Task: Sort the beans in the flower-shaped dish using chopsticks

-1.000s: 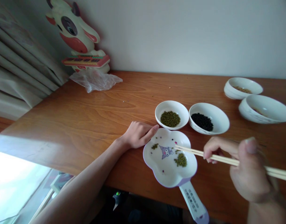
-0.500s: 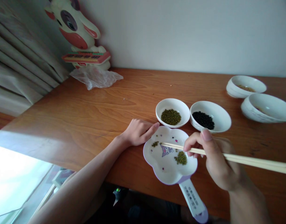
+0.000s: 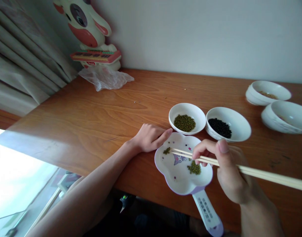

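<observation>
My right hand [image 3: 230, 169] is closed round a pair of wooden chopsticks [image 3: 271, 176]. Their tips are slightly apart at a small cluster of green mung beans [image 3: 167, 150] on a white, flower-shaped plate [image 3: 165, 166] with a purple rim and a labelled handle. A larger heap of mung beans [image 3: 194, 168] lies on the plate's right side, partly beneath the right hand. At the plate's upper left edge, my left hand [image 3: 152, 137] has its fingers curled and its thumb on the rim. Whether a bean is between the tips is too small to tell.
Behind the plate stand a bowl of mung beans [image 3: 174, 112] and a bowl of black beans [image 3: 241, 126]. Two more white bowls, one [image 3: 254, 95] behind the other [image 3: 271, 118], are at the right. A plastic bag [image 3: 106, 79] lies before a cow toy [image 3: 99, 57] at the back left.
The chopstick tips have spread a little and moved left to the small mung bean cluster. My left hand still rests at the plate's edge. The whole view has shifted slightly.
</observation>
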`<move>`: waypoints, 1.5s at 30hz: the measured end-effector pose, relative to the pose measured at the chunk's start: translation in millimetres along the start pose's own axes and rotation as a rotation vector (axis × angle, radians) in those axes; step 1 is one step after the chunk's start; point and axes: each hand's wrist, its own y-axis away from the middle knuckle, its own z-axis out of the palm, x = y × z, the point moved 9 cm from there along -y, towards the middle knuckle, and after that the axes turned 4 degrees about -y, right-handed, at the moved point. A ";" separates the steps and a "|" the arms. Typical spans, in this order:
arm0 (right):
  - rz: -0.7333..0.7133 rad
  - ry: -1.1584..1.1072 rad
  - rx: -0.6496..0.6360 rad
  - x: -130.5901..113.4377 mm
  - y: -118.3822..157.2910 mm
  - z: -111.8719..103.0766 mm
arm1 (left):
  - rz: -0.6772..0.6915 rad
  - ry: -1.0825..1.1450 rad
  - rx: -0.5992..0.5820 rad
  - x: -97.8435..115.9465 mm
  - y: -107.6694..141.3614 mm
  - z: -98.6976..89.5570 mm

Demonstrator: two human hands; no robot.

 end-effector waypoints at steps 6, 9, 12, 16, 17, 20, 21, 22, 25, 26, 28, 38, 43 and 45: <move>0.008 -0.001 0.011 -0.6 -0.5 0.9 | 0.005 -0.011 0.006 0.9 0.0 -1.0; 0.028 0.012 0.025 -1.1 -1.2 0.7 | 0.007 -0.009 -0.002 0.9 0.0 0.2; 0.036 0.019 0.041 -3.6 -1.8 1.0 | -0.002 -0.004 -0.012 -0.2 0.0 1.4; 0.033 -0.008 0.081 -7.4 -1.0 -0.3 | -0.005 0.001 -0.013 -0.8 -0.1 1.4; 0.028 -0.013 0.086 -7.9 -0.6 -0.7 | -0.002 0.003 -0.011 -0.6 -0.1 1.1; -0.007 -0.013 0.090 -7.6 0.2 -3.6 | 0.002 0.004 -0.007 -0.2 -0.1 0.5; -0.029 -0.012 0.090 -7.3 0.3 -5.4 | 0.001 0.002 -0.008 -0.1 -0.1 0.6; -0.051 -0.014 0.091 -6.9 0.4 -7.6 | -0.001 0.001 -0.010 -0.2 0.0 0.8; -0.077 -0.013 0.085 -4.1 1.2 -14.8 | -0.004 -0.001 -0.016 -0.2 0.3 1.3; -0.070 -0.004 0.083 -3.2 1.9 -17.5 | -0.003 -0.001 -0.015 -0.2 0.3 1.3; -0.051 0.023 0.090 -2.9 4.8 -23.9 | -0.001 -0.001 -0.014 0.0 0.4 1.1; 0.034 0.029 0.101 6.2 6.9 -30.6 | -0.005 -0.013 -0.015 -1.0 0.5 1.1; 0.000 0.010 0.083 2.8 -2.3 -15.7 | -0.014 -0.013 -0.011 -2.8 1.4 1.9; 0.000 0.015 0.082 1.8 -2.9 -12.7 | -0.019 -0.011 -0.014 -3.0 1.5 2.1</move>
